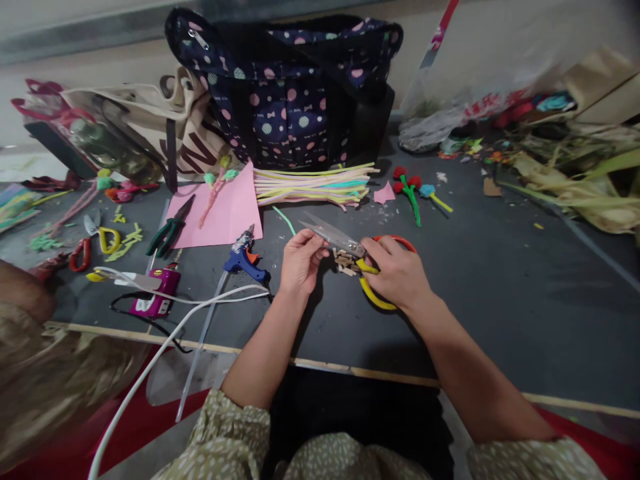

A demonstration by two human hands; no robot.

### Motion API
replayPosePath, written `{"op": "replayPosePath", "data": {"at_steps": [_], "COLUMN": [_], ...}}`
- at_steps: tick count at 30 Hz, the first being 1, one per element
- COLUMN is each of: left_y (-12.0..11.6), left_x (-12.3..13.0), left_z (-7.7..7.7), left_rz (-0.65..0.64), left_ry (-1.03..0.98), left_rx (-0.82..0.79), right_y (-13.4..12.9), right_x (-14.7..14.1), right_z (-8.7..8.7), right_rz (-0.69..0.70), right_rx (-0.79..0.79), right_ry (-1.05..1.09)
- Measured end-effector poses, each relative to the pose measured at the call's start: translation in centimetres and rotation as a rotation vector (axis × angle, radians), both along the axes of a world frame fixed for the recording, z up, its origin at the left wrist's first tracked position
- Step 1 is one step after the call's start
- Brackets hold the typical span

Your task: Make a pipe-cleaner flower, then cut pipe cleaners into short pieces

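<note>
My right hand (397,270) is closed around the handles of large scissors (345,239), one loop yellow and the other red-orange. Their blades point left and stand slightly apart. Close to the blades, my left hand (301,260) is pinched, with thumb and fingertips together; what it holds is too small to make out. A small heap of short beige pieces (345,262) lies on the table beneath the scissors. Just beyond my left hand is a thin green strip (284,219).
A blue glue gun (245,259), green-handled pliers (167,233) and pink paper (220,213) lie left. Behind are pipe cleaners (315,185) and a dark dotted bag (290,100). White cables (145,377) cross the table's front edge. Another person's arm (23,293) shows far left.
</note>
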State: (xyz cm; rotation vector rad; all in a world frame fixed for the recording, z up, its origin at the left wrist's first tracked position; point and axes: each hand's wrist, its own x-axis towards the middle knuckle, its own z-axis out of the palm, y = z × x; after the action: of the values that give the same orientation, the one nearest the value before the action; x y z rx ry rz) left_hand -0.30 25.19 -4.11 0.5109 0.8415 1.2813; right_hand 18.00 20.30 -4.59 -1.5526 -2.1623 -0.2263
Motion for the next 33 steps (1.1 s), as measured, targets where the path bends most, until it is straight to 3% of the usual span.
{"op": "replayPosePath", "data": {"at_steps": [6,12,17,26,33], "left_y": [0.1,0.1,0.1,0.2,0.1], "left_x": [0.0,0.2,0.1,-0.1,-0.1], "left_z": [-0.3,0.0,0.0,0.3,0.7], "left_rz": [0.011,0.001,-0.01,-0.022,-0.005], "left_ry": [-0.028,-0.036,-0.072,-0.144,-0.174], "left_rx": [0.0,-0.039,-0.036,-0.019,-0.042], "right_y": [0.0,0.8,0.8,0.3,0.1], "right_x": [0.0,-0.2,0.4,0.0,-0.4], "right_z": [-0.1,0.4,0.8,-0.2,-0.1], "right_rz": [0.003,-0.022,-0.11,-0.048,-0.058], "right_rx": [-0.076,-0.227,-0.181,-0.115,-0.027], "right_ry": [0.042,0.294,0.237,0.236,0.143]}}
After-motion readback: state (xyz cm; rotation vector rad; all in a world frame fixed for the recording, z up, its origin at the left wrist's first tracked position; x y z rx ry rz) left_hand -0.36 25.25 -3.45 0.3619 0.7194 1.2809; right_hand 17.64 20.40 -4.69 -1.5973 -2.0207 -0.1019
